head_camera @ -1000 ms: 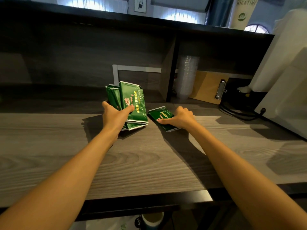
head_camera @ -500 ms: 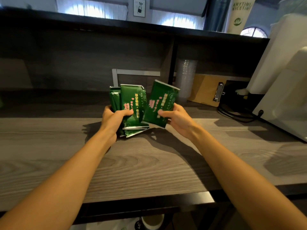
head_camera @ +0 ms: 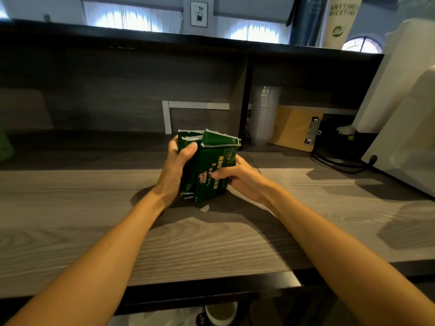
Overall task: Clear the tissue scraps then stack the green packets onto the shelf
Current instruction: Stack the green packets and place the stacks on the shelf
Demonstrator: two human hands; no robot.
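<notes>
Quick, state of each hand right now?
Left hand: closed, fingers gripping the left side of the upright bundle of green packets.
Right hand: closed, gripping the same green packets from the right.

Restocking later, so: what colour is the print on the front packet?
Pink and yellow print on the dark green front packet, clearest in the head view.

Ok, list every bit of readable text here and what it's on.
"ANYTIME NICETIME": on the banner, last letters clipped.
Print on the packets: too blurred to read.
Black tag below the counter edge: too small to read.
</notes>
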